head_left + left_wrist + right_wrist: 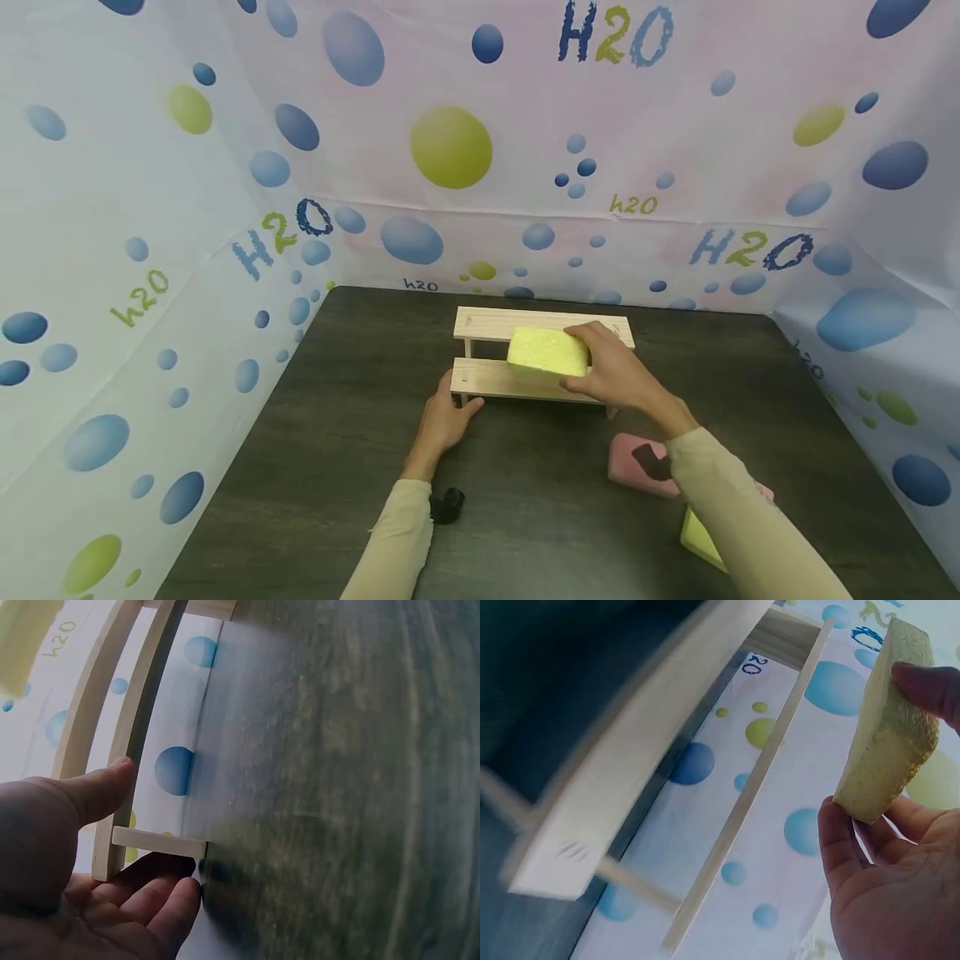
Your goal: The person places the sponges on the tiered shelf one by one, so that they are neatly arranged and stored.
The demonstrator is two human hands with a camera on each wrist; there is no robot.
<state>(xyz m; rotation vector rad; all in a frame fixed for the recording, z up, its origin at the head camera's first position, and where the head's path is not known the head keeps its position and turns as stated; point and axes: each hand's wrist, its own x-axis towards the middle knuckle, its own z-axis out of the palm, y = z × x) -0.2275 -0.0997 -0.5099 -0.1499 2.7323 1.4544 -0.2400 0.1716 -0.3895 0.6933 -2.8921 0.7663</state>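
While the right hand (617, 367) holds a yellow block (546, 351) between its thumb and fingers, the left hand (444, 423) grips the near left corner of a two-tier wooden rack (536, 320). The left thumb presses the near edge of the lower board (491, 378), and the other fingers reach around its left end, beside a short leg (159, 841) that shows in the left wrist view.

The yellow block is in the air above the rack, in front of the upper board (480, 322), which stands farther back and higher than the lower one; the right wrist view shows it apart from both boards. To the right and nearer, a pink block (633, 467) lies on the dark table (337, 417), partly hidden by the right forearm. Nearer again is a second yellow block (701, 540), mostly covered by the right sleeve (738, 492). Around the table's far, left and right sides hangs a pale sheet (660, 125) printed with blue and green bubbles and "H2O" lettering.
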